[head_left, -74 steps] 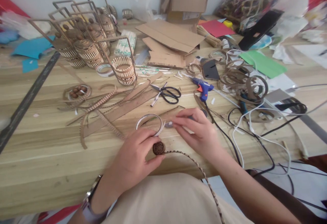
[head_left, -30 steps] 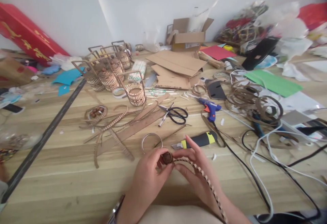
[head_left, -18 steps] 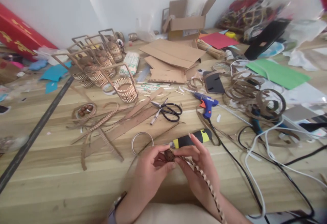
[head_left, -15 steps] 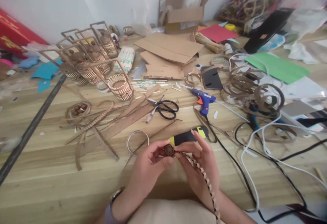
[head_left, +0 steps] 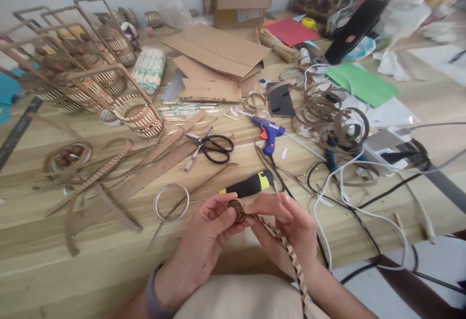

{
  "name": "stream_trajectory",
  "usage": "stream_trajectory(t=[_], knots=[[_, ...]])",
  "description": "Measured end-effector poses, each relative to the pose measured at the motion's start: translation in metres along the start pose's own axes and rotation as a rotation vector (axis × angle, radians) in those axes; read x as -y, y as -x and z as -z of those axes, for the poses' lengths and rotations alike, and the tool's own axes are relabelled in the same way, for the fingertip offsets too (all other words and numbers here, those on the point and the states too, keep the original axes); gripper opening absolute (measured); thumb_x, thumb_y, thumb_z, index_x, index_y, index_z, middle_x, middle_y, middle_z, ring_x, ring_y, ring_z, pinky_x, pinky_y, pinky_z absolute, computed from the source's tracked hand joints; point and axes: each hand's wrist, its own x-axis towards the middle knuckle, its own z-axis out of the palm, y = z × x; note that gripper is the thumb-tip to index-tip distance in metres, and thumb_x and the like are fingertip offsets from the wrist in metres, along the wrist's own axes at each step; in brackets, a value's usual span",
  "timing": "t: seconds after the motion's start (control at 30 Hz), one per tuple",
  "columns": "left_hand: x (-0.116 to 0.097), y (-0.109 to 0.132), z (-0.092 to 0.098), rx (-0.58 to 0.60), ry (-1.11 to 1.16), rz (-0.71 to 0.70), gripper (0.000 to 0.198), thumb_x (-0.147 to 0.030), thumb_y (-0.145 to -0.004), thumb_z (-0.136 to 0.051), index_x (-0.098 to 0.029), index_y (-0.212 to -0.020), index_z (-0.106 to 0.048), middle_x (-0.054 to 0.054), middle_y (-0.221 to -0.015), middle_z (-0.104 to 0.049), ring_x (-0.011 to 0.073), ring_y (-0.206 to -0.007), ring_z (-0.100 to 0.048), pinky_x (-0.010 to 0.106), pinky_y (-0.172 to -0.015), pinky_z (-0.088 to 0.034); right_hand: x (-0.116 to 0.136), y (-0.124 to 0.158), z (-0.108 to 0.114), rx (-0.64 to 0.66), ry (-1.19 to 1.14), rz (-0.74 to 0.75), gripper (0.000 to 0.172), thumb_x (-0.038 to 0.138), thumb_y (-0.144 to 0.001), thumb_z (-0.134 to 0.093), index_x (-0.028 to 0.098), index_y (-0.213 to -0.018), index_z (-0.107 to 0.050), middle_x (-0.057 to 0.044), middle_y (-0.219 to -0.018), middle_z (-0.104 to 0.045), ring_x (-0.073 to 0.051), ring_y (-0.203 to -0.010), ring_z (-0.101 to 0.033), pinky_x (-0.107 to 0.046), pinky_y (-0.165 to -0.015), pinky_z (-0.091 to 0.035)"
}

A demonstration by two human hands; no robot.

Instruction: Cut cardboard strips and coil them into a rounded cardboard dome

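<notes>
My left hand (head_left: pixel 209 226) pinches a small round coil (head_left: pixel 236 209) of brown corrugated cardboard between thumb and fingers. From that coil a wavy cardboard strip (head_left: pixel 287 246) runs through my right hand (head_left: pixel 284 222) and hangs down past the forearm toward my lap. The right thumb and fingers close on the strip right beside the coil. Just beyond my hands lies a black and yellow tool handle (head_left: pixel 251 184). A roll of tape or pale ring (head_left: pixel 171 202) rests flat to the left of them.
Black-handled scissors (head_left: pixel 216 148) and a blue glue gun (head_left: pixel 268 132) lie farther in. Small stick baskets (head_left: pixel 140 115) stand at left, behind cardboard strips (head_left: pixel 105 173). Cardboard sheets (head_left: pixel 218 52) lie at the back. Paper-strip coils (head_left: pixel 320 105) and white cables (head_left: pixel 338 197) fill the right.
My view has turned to the right, so the table's things sit farther left. My right fingers have folded down closer to the strip, and the coil has turned slightly in my left hand.
</notes>
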Motion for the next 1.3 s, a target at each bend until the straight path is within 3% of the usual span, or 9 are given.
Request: stream_trajectory(t=[0.1, 0.17, 0.23, 0.37, 0.43, 0.53, 0.83, 1.13, 1.3], knots=[[0.002, 0.001, 0.004, 0.032, -0.109, -0.025, 0.044, -0.047, -0.065, -0.088, -0.024, -0.097, -0.068, -0.003, -0.083, -0.072, 0.0161, -0.076, -0.073, 0.031, -0.077, -0.062, -0.003, -0.001, 0.012, 0.001, -0.039, -0.037, 0.067, 0.007, -0.092, -0.055, 0.046, -0.144, -0.04, 0.0, -0.093, -0.068, -0.019, -0.085, -0.067, -0.038, -0.078, -0.056], [0.002, 0.004, 0.006, 0.053, -0.147, -0.022, 0.043, -0.048, -0.066, -0.086, -0.024, -0.096, -0.068, -0.002, -0.084, -0.072, 0.0189, -0.082, -0.073, 0.036, -0.08, -0.062, -0.002, -0.002, 0.014, -0.1, -0.071, -0.158, 0.037, 0.018, -0.095, -0.057, 0.038, -0.126, -0.06, -0.003, -0.093, -0.061, -0.019, -0.086, -0.062, -0.036, -0.077, -0.054], [0.0, 0.009, 0.007, 0.075, -0.102, 0.002, 0.042, -0.045, -0.063, -0.089, -0.024, -0.093, -0.069, -0.003, -0.082, -0.072, 0.0181, -0.081, -0.073, 0.035, -0.081, -0.062, 0.002, -0.004, 0.01, -0.146, -0.177, -0.301, 0.014, 0.035, -0.093, -0.063, 0.03, -0.104, -0.07, -0.005, -0.098, -0.057, -0.02, -0.089, -0.06, -0.034, -0.076, -0.054], [-0.006, 0.019, 0.01, 0.119, 0.063, 0.046, 0.041, -0.034, -0.06, -0.093, -0.022, -0.092, -0.07, -0.004, -0.078, -0.074, 0.0125, -0.074, -0.072, 0.027, -0.076, -0.061, 0.02, -0.009, -0.005, -0.03, -0.528, -0.655, 0.032, 0.054, -0.078, -0.076, 0.023, -0.081, -0.069, -0.008, -0.109, -0.061, -0.02, -0.089, -0.062, -0.033, -0.073, -0.054], [-0.009, 0.024, 0.012, 0.131, 0.1, 0.048, 0.044, -0.029, -0.062, -0.093, -0.021, -0.097, -0.068, -0.004, -0.077, -0.075, 0.0118, -0.072, -0.072, 0.025, -0.073, -0.06, 0.031, -0.012, -0.011, 0.026, -0.675, -0.82, 0.033, 0.052, -0.071, -0.082, 0.022, -0.076, -0.069, -0.007, -0.11, -0.062, -0.018, -0.085, -0.061, -0.031, -0.071, -0.054], [-0.013, 0.031, 0.016, 0.158, 0.125, 0.032, 0.04, -0.023, -0.064, -0.093, -0.018, -0.092, -0.064, -0.003, -0.075, -0.076, 0.0113, -0.071, -0.071, 0.023, -0.07, -0.059, 0.044, -0.015, -0.017, 0.055, -0.828, -0.938, 0.028, 0.044, -0.067, -0.087, 0.021, -0.072, -0.072, -0.004, -0.108, -0.06, -0.013, -0.08, -0.056, -0.025, -0.071, -0.052], [-0.02, 0.038, 0.026, 0.218, 0.14, 0.035, 0.035, -0.023, -0.064, -0.093, -0.016, -0.081, -0.063, -0.002, -0.074, -0.073, 0.0106, -0.07, -0.069, 0.024, -0.069, -0.058, 0.056, -0.021, -0.027, 0.123, -0.866, -0.999, 0.022, 0.037, -0.069, -0.087, 0.019, -0.069, -0.073, -0.004, -0.108, -0.058, -0.012, -0.075, -0.054, -0.024, -0.063, -0.048], [-0.02, 0.033, 0.031, 0.19, 0.157, 0.04, 0.035, -0.023, -0.062, -0.094, -0.015, -0.079, -0.065, -0.003, -0.068, -0.073, 0.01, -0.066, -0.069, 0.024, -0.067, -0.06, 0.052, -0.024, -0.034, 0.085, -0.844, -1.021, 0.023, 0.035, -0.065, -0.09, 0.02, -0.068, -0.073, -0.003, -0.103, -0.059, -0.014, -0.084, -0.058, -0.022, -0.063, -0.05], [-0.02, 0.031, 0.029, 0.178, 0.164, 0.029, 0.035, -0.025, -0.061, -0.095, -0.015, -0.077, -0.065, -0.002, -0.068, -0.074, 0.0103, -0.066, -0.069, 0.024, -0.066, -0.061, 0.039, -0.012, -0.041, 0.042, -0.83, -0.932, 0.017, 0.035, -0.07, -0.087, 0.024, -0.073, -0.074, -0.002, -0.103, -0.061, -0.014, -0.086, -0.06, -0.021, -0.062, -0.051]])
